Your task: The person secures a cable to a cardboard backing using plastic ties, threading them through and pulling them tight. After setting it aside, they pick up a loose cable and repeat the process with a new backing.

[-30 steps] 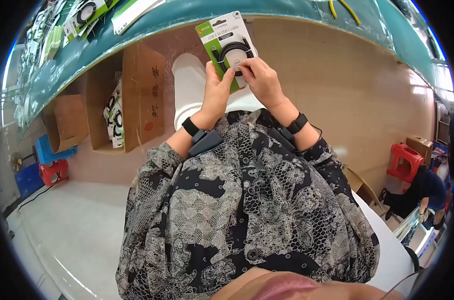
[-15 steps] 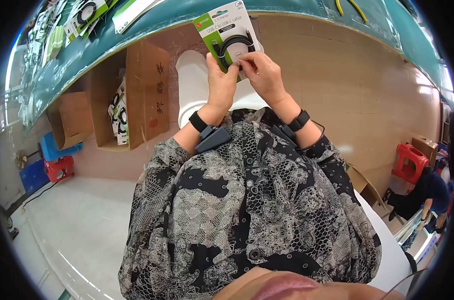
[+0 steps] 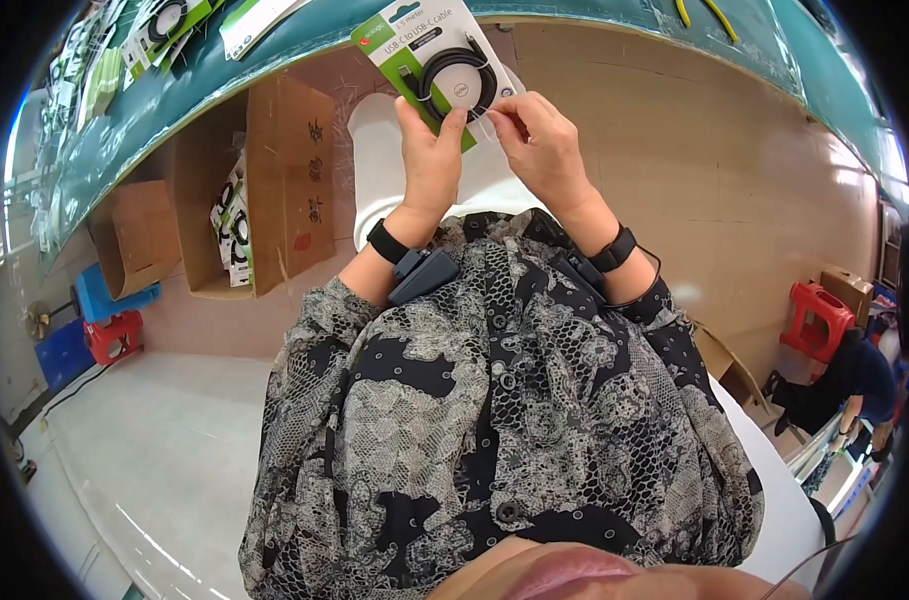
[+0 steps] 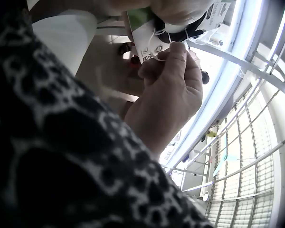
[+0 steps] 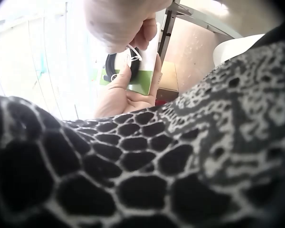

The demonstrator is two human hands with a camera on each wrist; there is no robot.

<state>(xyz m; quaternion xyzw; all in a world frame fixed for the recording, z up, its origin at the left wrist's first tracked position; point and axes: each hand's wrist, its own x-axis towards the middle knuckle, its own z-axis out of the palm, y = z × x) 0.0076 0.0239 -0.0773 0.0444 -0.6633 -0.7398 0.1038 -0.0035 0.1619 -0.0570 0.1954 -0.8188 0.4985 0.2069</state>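
My left hand [image 3: 431, 165] grips the lower edge of a retail card [image 3: 382, 52], white and green, printed "USB-C to USB-C cable", its thumb lying on the front. A coiled black USB-C cable [image 3: 452, 56] is fastened to the card's face. At the card's lower right, my right hand [image 3: 544, 150] pinches a thin white tie [image 5: 134, 56] that runs to the coil. In the left wrist view, the right thumb and forefinger meet close at the tie.
A teal-covered table [image 3: 614, 14] curves along the front, bearing cable packs [image 3: 164, 22] and yellow-handled pliers [image 3: 712, 20]. Left below it stands an open cardboard box [image 3: 289, 190] with packed cables [image 3: 236, 235] inside. Far right are a red stool [image 3: 819, 315] and another person [image 3: 869, 375].
The card has shifted left and tilted further left in the left hand. My right hand has drawn away from the coil to the right, with the white tie now stretched between them.
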